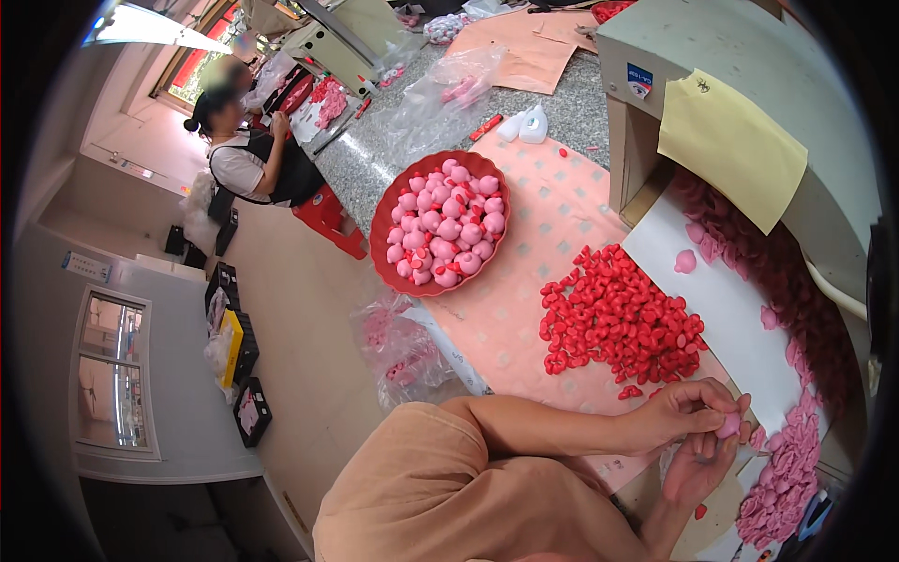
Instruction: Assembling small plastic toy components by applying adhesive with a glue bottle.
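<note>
My left hand point(688, 412) pinches a small, smooth pink rubbery piece point(729, 425) between thumb and fingertips. Below it, my right hand point(698, 470) has its fingertips closed around the same piece. Partly hidden by the fingers, its exact shape is hard to make out. Just beyond my left hand lies a loose heap of small red bow-shaped pieces point(618, 318). A pile of flat, petal-like pink pieces point(782, 478) is next to my right hand. Farther off, a red scalloped bowl point(382, 267) holds many round pink pieces, with red bits among them.
A pink patterned sheet point(534, 197) covers the worktop. A grey machine point(721, 47) with a yellow paper point(735, 145) stands at right, over a white sheet point(698, 281). White glue bottles point(532, 124) and plastic bags point(440, 103) lie beyond. Another person point(253, 155) sits at far left.
</note>
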